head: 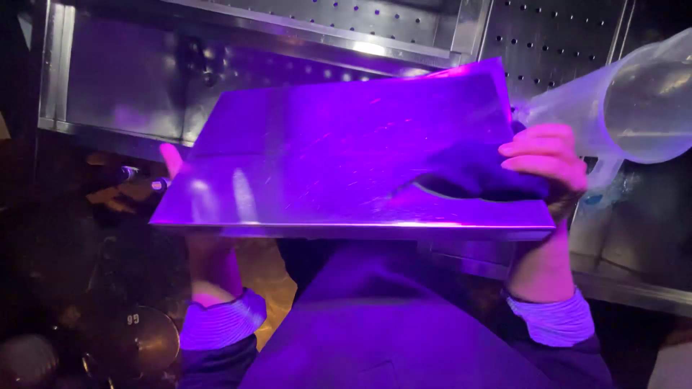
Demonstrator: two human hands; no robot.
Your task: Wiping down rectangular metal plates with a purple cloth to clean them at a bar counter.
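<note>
The right hand (pixel 542 162) had its grip pinched on the right edge of a flat metal sheet (pixel 346 166), fingers curled over the top. The left hand (pixel 189 209) gripped the sheet's left edge, mostly hidden beneath it. The sheet was held tilted before a perforated steel cabinet (pixel 303 29), a clear plastic jug (pixel 634 101) just beyond the right hand.
</note>
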